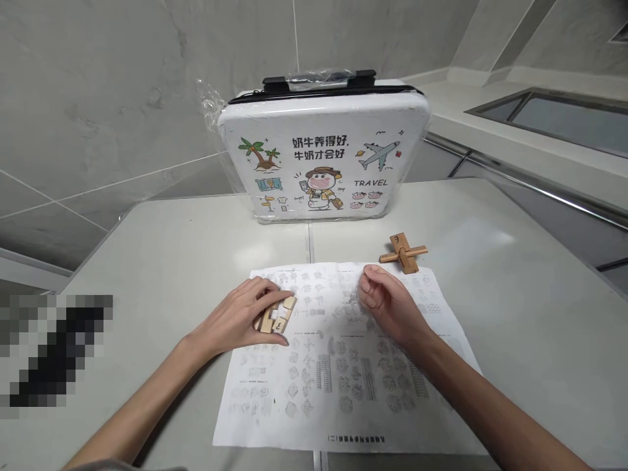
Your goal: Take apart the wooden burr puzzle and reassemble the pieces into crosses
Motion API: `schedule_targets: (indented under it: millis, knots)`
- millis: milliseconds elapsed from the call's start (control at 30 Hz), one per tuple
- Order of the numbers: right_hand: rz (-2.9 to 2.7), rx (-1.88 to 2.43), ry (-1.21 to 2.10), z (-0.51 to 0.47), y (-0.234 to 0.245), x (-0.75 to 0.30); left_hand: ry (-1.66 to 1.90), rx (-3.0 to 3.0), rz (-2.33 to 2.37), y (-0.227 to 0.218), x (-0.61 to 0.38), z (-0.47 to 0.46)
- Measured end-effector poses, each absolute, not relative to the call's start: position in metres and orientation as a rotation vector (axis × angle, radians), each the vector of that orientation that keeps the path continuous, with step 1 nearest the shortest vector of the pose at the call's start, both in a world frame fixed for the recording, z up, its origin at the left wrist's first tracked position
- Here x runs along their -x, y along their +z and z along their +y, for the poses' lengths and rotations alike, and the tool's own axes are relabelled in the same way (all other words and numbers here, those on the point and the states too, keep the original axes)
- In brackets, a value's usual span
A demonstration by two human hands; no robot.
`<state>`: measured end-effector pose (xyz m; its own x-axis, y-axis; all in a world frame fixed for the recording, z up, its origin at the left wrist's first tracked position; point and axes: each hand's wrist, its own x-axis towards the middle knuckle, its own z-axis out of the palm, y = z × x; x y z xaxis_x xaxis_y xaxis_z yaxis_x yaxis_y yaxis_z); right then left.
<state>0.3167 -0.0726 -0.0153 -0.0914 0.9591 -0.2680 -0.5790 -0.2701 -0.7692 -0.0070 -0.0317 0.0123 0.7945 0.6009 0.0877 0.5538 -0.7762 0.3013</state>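
Note:
My left hand [235,317] is closed around a small flat wooden puzzle piece [280,323], pale with notches and a handwritten mark, gripped between thumb and fingers over the left half of a printed sheet [275,418]. Part of the piece is hidden by the fingers. Over the sheet's upper right, my right hand [390,301] has its fingers curled in, the thumb side up, and nothing shows in it. Just beyond that hand, a brown wooden cross [405,253] of interlocked pieces lies at the sheet's far edge, with a mark on one piece.
A white cartoon-printed case [324,160], partly wrapped in clear plastic, stands at the far side of the pale table [161,261]. A thin seam runs down the table's middle. Grey tiled wall rises behind, and a metal rail [530,176] runs at the right.

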Motion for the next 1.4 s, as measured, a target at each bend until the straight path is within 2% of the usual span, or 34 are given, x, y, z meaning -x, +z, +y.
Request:
schedule_targets:
  millis: [300, 500, 667, 900, 1033, 1233, 1400]
  knots:
    - [-0.887, 1.071, 1.589, -0.079, -0.01, -0.311, 0.439, -2.643, 1.013, 0.0, -0.051, -0.045]
    - [-1.43, 1.221, 1.284, -0.084, -0.014, -0.307, 0.518, -2.571, 1.04, -0.007, -0.09, -0.053]
    - [-1.796, 1.201, 0.967, -0.083, -0.022, -0.311, 0.506, -2.464, 1.015, -0.002, -0.081, -0.051]
    - [-2.128, 1.104, 0.807, -0.08, -0.02, -0.319, 0.453, -2.357, 0.968, 0.002, -0.041, -0.046]
    - [-2.186, 1.06, 0.836, -0.079, -0.024, -0.321, 0.575, -2.114, 0.901, 0.003, -0.038, -0.049]
    - [-1.965, 1.037, 0.996, -0.077, -0.019, -0.326, 0.7, -1.753, 0.853, 0.006, -0.04, -0.056]
    - [-1.706, 1.009, 1.278, -0.079, -0.01, -0.325, 0.722, -1.761, 0.959, 0.007, -0.042, -0.06]
